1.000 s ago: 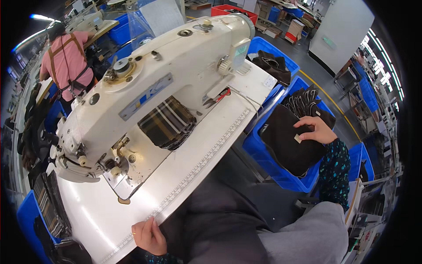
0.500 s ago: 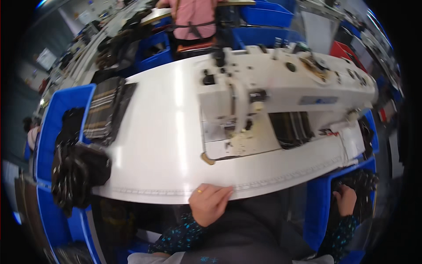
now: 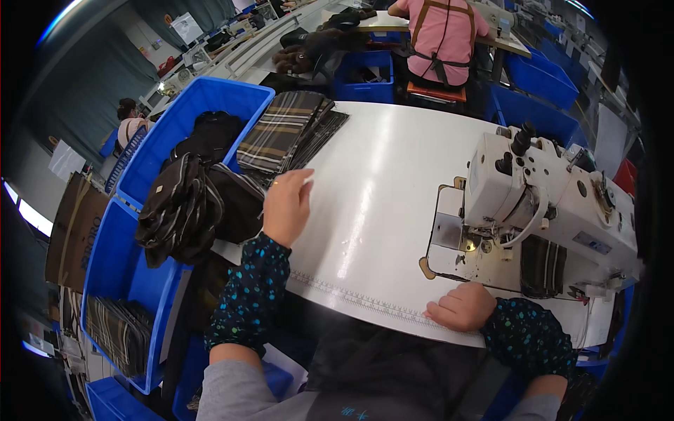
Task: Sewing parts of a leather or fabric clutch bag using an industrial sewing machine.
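Observation:
My left hand (image 3: 286, 205) is raised over the white tabletop, just beside a stack of brown plaid fabric pieces (image 3: 281, 133). Its fingers are slightly bent with the thumb apart, and I see nothing held in it. At the table's near edge, on the printed ruler strip (image 3: 365, 303), rests my right hand (image 3: 463, 306). Its fingers are curled in, with nothing visible in them. Beyond that hand stands a white sewing machine (image 3: 554, 193). A dark striped fabric piece (image 3: 542, 266) lies under the machine's arm.
Dark sewn fabric pieces (image 3: 182, 207) hang over a blue bin (image 3: 203, 91) left of the table. A lower blue bin (image 3: 112, 245) holds more plaid pieces (image 3: 121, 333). A person in pink (image 3: 444, 42) sits ahead, near further blue bins (image 3: 540, 74).
My left hand has gone from the table's near edge to beside the plaid stack. My right hand has left the bin at the right for the table edge. The view has turned left.

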The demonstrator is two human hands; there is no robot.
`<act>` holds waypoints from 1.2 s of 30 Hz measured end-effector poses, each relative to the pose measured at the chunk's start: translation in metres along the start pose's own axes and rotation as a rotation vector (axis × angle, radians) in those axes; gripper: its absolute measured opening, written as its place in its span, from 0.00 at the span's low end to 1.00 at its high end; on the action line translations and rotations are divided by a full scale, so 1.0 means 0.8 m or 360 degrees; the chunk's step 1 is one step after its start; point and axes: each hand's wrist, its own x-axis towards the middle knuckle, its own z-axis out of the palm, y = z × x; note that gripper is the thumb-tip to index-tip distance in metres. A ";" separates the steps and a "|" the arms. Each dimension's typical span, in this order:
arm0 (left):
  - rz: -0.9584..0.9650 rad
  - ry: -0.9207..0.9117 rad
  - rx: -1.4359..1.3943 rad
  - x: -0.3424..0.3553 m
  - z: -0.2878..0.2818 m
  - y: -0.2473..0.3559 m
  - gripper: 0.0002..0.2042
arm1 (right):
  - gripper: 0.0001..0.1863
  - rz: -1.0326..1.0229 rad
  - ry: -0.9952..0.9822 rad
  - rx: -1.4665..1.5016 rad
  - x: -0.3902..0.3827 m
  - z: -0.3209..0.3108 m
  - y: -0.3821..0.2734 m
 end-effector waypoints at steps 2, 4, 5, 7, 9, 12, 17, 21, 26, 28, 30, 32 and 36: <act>-0.0070 0.0062 0.0205 0.037 -0.002 -0.056 0.09 | 0.09 -0.0051 0.0120 0.0101 0.014 0.009 0.009; -0.0244 0.0082 0.0334 0.056 0.005 -0.108 0.09 | 0.10 -0.0082 0.0177 0.0128 0.021 0.010 0.010; -0.0245 0.0082 0.0337 0.060 0.009 -0.120 0.09 | 0.10 -0.0071 0.0144 0.0144 0.018 0.008 0.009; -0.0293 0.0120 0.0582 0.070 0.012 -0.128 0.10 | 0.10 -0.0059 0.0109 0.0156 0.013 0.003 0.007; -0.0445 -0.0118 0.0561 0.086 0.004 -0.130 0.10 | 0.10 0.0005 0.0101 0.0194 0.011 0.000 0.003; -0.0554 -0.0334 0.0551 0.095 -0.006 -0.129 0.11 | 0.10 0.0013 0.0188 0.0202 0.012 0.003 0.005; -0.0377 -0.0441 0.0178 0.085 -0.023 -0.055 0.13 | 0.09 0.0022 0.0204 0.0240 0.010 0.007 0.008; -0.0239 -0.1255 -0.0675 0.003 0.020 0.052 0.16 | 0.13 0.0118 0.0149 0.0234 0.008 0.001 0.003; -0.0519 -0.1644 -0.1463 -0.066 0.034 0.141 0.12 | 0.29 0.0130 -0.0069 0.0297 0.026 -0.001 0.001; -0.0021 -0.1191 -0.1079 -0.059 0.015 0.133 0.10 | 0.30 0.0199 -0.0237 0.0206 0.021 0.002 0.002; 0.0090 -0.0723 -0.0504 -0.037 -0.018 0.106 0.11 | 0.31 0.0201 -0.0224 0.0140 0.012 0.006 0.004; 0.0242 -0.0148 0.0204 -0.003 -0.068 0.056 0.13 | 0.29 0.0319 -0.0157 0.0053 0.005 0.010 0.005; -0.0334 0.0350 0.1508 0.036 -0.178 -0.054 0.19 | 0.26 0.0406 -0.0090 -0.0084 0.000 0.014 0.002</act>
